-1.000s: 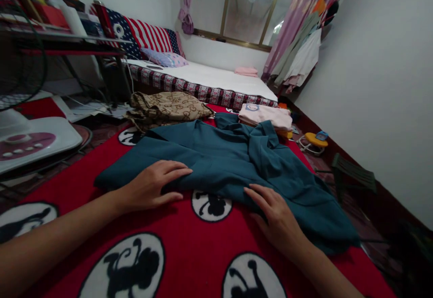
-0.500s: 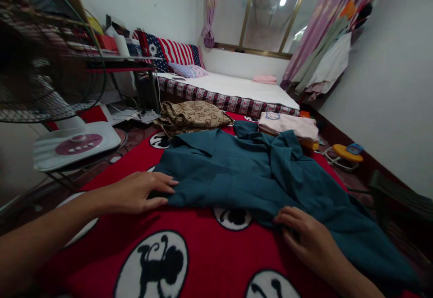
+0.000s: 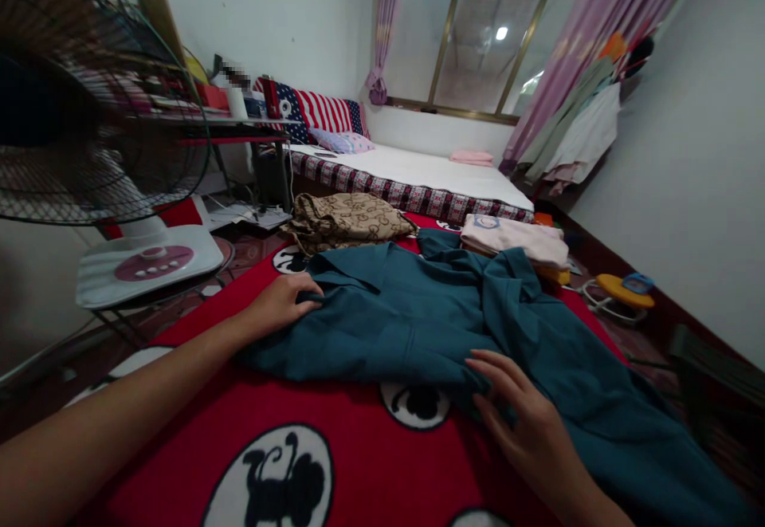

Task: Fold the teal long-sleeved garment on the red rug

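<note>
A dark teal garment [image 3: 394, 336] lies spread and wrinkled on a red blanket [image 3: 370, 463] patterned with dark figures in white ovals. A pointed flap of its cloth shows on the far left side. My left hand [image 3: 284, 304] is at the garment's left edge, fingers curled closed on a bit of the cloth. At the near edge, right of the middle, my right hand [image 3: 529, 423] has its fingers apart and bent over the teal cloth, holding none of it that I can see.
Beyond the garment lie a brown patterned cloth [image 3: 352, 220] and a folded pale pink cloth [image 3: 517, 240]. A standing fan [image 3: 149, 264] is close on the left. A bed [image 3: 412, 164] lies under the window; a yellow-topped stool [image 3: 625, 292] stands at right.
My left hand has moved away from me along the garment's left edge and closed on the cloth. My right hand has loosened its fingers from the near edge. The view has tilted up slightly.
</note>
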The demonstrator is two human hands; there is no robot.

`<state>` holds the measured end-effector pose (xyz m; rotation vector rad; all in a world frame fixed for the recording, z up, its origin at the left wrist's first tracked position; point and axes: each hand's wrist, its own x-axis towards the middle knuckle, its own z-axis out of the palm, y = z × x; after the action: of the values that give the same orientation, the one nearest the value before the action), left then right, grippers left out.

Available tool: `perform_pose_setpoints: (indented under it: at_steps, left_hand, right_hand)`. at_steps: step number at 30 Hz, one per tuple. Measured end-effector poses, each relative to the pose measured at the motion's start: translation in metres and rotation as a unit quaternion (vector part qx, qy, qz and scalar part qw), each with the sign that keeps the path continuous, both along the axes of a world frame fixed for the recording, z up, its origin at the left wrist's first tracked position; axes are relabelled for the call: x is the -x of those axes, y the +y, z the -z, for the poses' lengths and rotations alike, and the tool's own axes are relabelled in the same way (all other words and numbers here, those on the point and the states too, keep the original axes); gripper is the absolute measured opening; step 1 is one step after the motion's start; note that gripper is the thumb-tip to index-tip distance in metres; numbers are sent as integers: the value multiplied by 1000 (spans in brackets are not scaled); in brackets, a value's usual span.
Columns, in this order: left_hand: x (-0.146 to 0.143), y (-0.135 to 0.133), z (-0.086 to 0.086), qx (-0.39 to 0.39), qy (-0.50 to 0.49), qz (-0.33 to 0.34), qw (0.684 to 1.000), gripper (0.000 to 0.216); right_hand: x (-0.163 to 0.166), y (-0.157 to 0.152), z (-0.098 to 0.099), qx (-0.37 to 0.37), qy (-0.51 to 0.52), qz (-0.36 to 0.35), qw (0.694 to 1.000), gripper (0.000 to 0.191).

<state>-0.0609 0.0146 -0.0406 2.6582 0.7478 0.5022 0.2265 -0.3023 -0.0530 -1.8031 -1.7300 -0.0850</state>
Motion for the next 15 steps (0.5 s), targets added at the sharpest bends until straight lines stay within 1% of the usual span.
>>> perform_pose_setpoints:
  at_steps: [1,2,4,7,9,11,12,13,15]
  left_hand:
    - [1,-6,-2,4,12,51,999,15]
    - [3,-13,-4,9,26,98,995,15]
    - [7,-27,-11,20,57,160,985,19]
    - [12,-40,-24,45,94,182,978,18]
    - [16,-38,-34,83,131,186,970,14]
    - [19,-27,-45,119,169,164,965,14]
    - [21,-19,-50,126,191,132,964,14]
    - [21,-10,-55,120,215,84,965,13]
    - [19,6,-65,61,257,-44,964,8]
  right_hand:
    - [4,3,1,3,-17,0,1000,36]
    - [7,5,1,2,-36,1,999,36]
    - [12,12,3,-6,-72,2,997,38]
    - [19,22,6,17,-95,-8,995,50]
    - [22,27,9,53,-102,-18,993,56]
    - [25,30,11,81,-109,-26,990,55]
    - [26,31,12,88,-109,-28,990,53]
    - [26,32,13,93,-108,-29,989,51]
    - [26,32,14,93,-101,-29,990,49]
